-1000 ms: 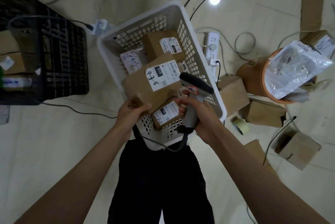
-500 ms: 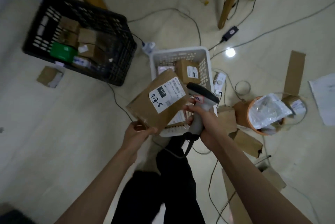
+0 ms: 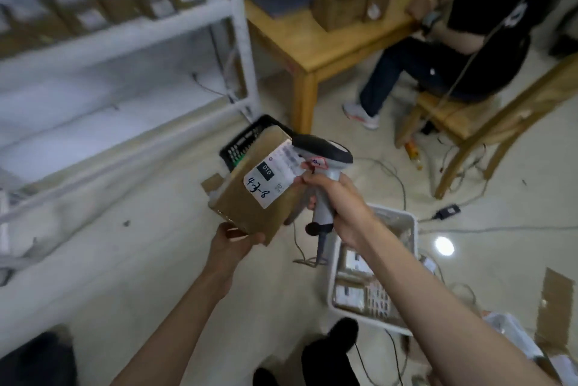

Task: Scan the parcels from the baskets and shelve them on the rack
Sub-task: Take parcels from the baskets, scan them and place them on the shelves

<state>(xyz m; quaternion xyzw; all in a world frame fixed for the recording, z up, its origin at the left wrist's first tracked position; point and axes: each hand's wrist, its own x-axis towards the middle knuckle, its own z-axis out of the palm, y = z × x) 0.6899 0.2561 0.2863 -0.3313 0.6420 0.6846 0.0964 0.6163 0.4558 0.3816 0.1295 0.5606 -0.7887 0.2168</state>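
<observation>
My left hand (image 3: 233, 240) grips the lower corner of a brown cardboard parcel (image 3: 247, 198) with a white label marked "4-3-8". My right hand (image 3: 336, 195) holds a grey handheld scanner (image 3: 325, 157) by its handle, its dark head right beside the label. The white basket (image 3: 409, 223) with more labelled parcels stands on the floor under my right forearm. A black basket (image 3: 247, 138) peeks out behind the held parcel. The white metal rack (image 3: 125, 32) fills the upper left, its upper shelf carrying several blurred brown boxes.
A wooden table (image 3: 300, 38) with cardboard boxes stands right of the rack. A person in dark clothes sits on a wooden chair (image 3: 463, 116) at the upper right. Cables, a power adapter (image 3: 445, 212) and cardboard scraps (image 3: 556, 307) lie on the floor.
My view has swung up from the baskets toward the rack and table. The parcel has been lifted out of the white basket and carried left, with the scanner kept beside its label.
</observation>
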